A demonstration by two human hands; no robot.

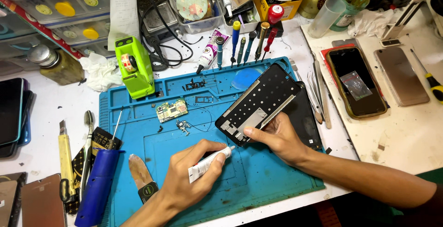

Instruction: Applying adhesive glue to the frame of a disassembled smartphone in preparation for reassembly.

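Both hands are over the blue mat (258, 181). Left hand (187, 178) squeezes its fingers shut around a small white glue tube (210, 161). Its long tip points up and right at the black phone frame (258, 104). Right hand (277, 137) pinches the frame's bottom edge, just beside the tip.

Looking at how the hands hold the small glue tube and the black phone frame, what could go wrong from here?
1. The left hand squeezes the white glue tube with its tip near the black phone frame; glue may spill past the edge.
2. The right hand holds the frame tilted by one corner, so it may slip.
3. The green circuit board and small metal parts lie close and may be bumped.
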